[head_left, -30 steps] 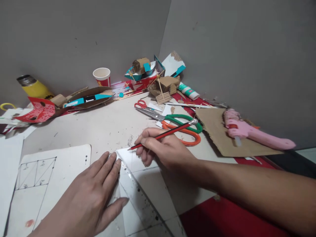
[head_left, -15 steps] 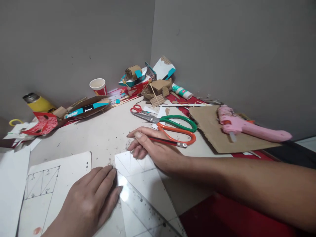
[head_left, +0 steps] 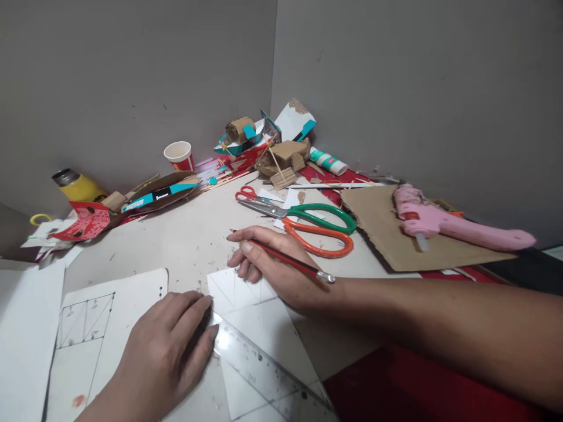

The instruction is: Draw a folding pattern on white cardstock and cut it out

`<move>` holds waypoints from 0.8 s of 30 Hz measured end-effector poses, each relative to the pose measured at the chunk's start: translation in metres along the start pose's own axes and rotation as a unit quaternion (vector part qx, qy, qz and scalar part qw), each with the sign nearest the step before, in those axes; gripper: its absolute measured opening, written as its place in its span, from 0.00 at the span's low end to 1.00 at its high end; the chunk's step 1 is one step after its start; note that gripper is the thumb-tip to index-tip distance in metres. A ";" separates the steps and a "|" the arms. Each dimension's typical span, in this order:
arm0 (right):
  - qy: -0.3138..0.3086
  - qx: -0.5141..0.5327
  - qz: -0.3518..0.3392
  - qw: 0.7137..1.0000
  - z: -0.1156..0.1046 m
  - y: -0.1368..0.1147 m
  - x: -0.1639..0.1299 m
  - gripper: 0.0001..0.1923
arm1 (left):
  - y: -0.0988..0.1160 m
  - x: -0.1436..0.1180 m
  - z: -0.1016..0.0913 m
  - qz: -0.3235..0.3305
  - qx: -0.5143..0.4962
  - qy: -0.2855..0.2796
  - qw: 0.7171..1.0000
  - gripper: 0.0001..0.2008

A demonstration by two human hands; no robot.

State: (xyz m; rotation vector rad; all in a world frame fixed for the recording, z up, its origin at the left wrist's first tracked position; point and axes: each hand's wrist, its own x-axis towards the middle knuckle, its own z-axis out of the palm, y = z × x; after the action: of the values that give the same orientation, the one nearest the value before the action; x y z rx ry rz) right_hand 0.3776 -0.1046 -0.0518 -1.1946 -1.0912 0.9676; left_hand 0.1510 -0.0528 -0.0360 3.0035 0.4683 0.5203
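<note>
Now the pencil [head_left: 290,261] lies nearly flat, tucked back along the right hand [head_left: 275,266] with its metal end toward the wrist; a second ago its tip was down at the top corner of the white card [head_left: 259,319], so the marking stroke looks finished and the tool has been lifted off the sheet. That corner already carries thin ruled lines, which suggests the drawing has paused rather than ended, though the lines are faint from here. The right hand grips the pencil between thumb and forefinger, the other fingertips curled down and touching the card's upper edge, forearm reaching in from the right across the bench [head_left: 185,234].

The left hand [head_left: 165,351] is spread flat, palm down, fingers pressing the near end of the clear ruler [head_left: 264,369]; it has slid slightly lower along the ruler than before. The ruler runs diagonally down to the right across the card. Beside the left hand lies a second sheet with a pencilled diagram [head_left: 85,319]. Beyond the right hand rest the green and orange scissors [head_left: 319,228], just apart from the knuckles.
</note>
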 end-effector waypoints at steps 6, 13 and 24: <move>-0.028 0.013 -0.015 0.999 -0.001 -0.001 -0.003 0.13 | 0.002 0.000 0.001 0.029 -0.024 -0.015 0.999 0.16; -0.072 -0.004 -0.011 0.997 0.001 -0.007 -0.008 0.16 | 0.002 0.000 0.001 0.023 -0.035 -0.022 0.999 0.17; -0.089 -0.011 0.152 0.984 0.007 -0.002 -0.001 0.05 | 0.017 -0.002 0.000 0.081 0.071 0.034 0.994 0.14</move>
State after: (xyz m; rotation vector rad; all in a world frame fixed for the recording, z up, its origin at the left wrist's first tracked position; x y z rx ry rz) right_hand 0.3704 -0.1042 -0.0500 -1.3374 -1.0776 1.3214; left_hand 0.1540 -0.0694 -0.0344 3.1875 0.2774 0.6271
